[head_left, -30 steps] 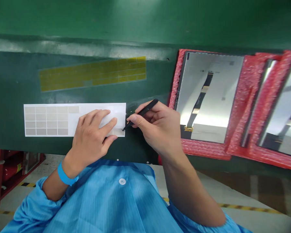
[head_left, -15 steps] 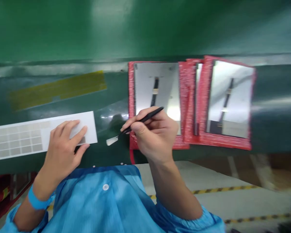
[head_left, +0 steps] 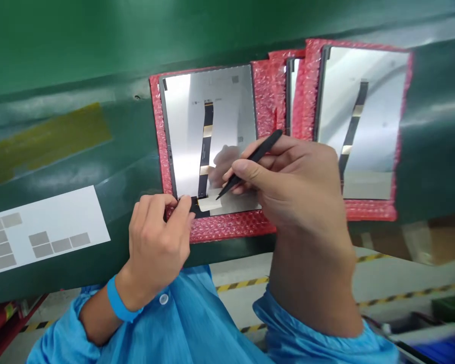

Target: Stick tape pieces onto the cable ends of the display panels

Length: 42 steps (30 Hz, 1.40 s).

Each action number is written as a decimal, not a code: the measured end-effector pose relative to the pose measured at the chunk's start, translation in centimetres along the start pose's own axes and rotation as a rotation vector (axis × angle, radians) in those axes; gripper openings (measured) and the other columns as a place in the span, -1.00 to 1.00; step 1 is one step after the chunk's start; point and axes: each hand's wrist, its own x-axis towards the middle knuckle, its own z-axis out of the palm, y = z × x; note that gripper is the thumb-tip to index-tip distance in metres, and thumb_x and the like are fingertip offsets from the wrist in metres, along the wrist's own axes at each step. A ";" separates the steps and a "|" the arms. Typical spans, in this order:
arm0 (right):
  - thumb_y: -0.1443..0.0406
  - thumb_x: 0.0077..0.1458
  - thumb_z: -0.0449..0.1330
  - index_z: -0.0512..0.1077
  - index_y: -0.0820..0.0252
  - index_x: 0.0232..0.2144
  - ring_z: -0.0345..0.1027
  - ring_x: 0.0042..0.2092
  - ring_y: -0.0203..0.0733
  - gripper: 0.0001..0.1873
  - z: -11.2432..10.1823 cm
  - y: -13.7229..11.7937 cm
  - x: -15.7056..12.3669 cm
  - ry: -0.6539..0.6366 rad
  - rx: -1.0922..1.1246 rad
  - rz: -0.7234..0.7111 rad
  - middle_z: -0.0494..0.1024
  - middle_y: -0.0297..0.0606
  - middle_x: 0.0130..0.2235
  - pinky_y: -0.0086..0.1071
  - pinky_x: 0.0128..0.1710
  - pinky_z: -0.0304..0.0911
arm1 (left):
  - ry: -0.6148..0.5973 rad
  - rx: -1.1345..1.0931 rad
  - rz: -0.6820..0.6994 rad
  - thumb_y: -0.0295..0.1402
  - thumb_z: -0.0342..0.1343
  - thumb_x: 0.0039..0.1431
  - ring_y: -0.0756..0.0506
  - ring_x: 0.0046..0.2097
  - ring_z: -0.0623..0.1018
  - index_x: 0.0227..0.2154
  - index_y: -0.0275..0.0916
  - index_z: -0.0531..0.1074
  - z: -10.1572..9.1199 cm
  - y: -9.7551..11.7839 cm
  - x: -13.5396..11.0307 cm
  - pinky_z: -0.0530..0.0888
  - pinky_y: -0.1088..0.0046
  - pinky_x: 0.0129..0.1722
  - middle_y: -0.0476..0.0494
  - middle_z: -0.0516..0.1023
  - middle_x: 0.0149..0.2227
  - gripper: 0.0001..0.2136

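Nearest the body: left hand, blue wristband, fingers curled, tips pressed on near-left corner of panel and its red bubble wrap. Pinching the edge or only pressing down: cannot tell.

Just right of those fingertips: pale patch, lying on panel's near edge, at foot of black flex cable.

Right of patch: right hand, closed in a pen hold round black tweezers, tip touching patch's right end. Nipping it or only pressing: too small to tell.

Judgement on doing this well: brace with left fingertips so panel cannot slide on wrap; lay patch down from one end, flat and square to the edge; go light with the tip, sparing mirror face and cable.

Far left of left hand: white sticker sheet, gaps among its grey squares.

Beyond right hand: second panel, also in wrap.

Behind everything: green bench, yellow tape up-left.
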 end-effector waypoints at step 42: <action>0.47 0.09 0.46 0.51 0.15 -0.42 0.56 -0.46 -0.30 -0.79 1.5 -0.2 -1.4 0.194 -0.216 -0.142 0.64 -0.41 -0.43 -0.50 -0.53 0.41 | -0.133 0.287 0.102 -0.56 0.19 0.39 -0.35 0.01 0.47 0.13 -0.23 0.59 -1.0 0.9 0.2 0.44 0.15 -0.15 -0.32 0.54 -0.07 -0.68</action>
